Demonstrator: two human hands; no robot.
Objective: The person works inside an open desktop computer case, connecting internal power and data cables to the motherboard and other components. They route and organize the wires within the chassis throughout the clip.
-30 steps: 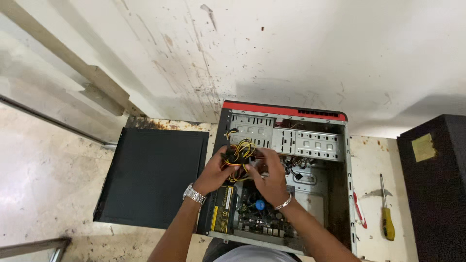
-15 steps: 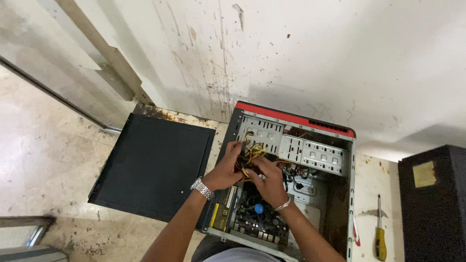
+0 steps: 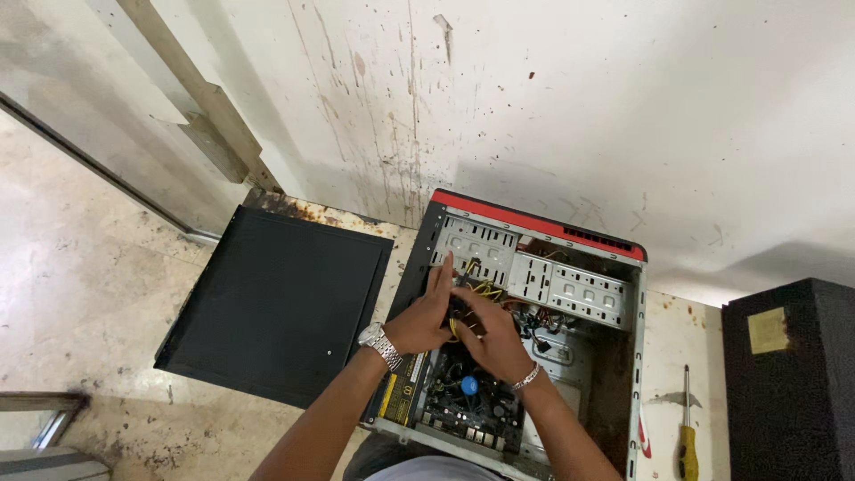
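Observation:
An open desktop computer case (image 3: 628, 307) with a red front edge lies on its side on the floor against the wall. Both my hands are inside it. My left hand (image 3: 426, 313), with a metal watch on its wrist, and my right hand (image 3: 492, 337), with a thin bracelet, are closed around a bundle of yellow and black cables (image 3: 481, 291) just below the silver drive cage (image 3: 472, 245). The motherboard (image 3: 468, 401) with a blue-centred cooler lies below my hands.
The black side panel (image 3: 276, 303) lies flat on the floor left of the case. A yellow-handled screwdriver (image 3: 686, 428) and a small red-handled tool (image 3: 643, 436) lie to the right. A black box (image 3: 793, 392) stands at far right. The stained white wall (image 3: 552, 107) rises behind.
My view has shifted left and upward along the wall. My hands have moved the cable bundle slightly toward the drive cage, with my left fingers now stretched up along it.

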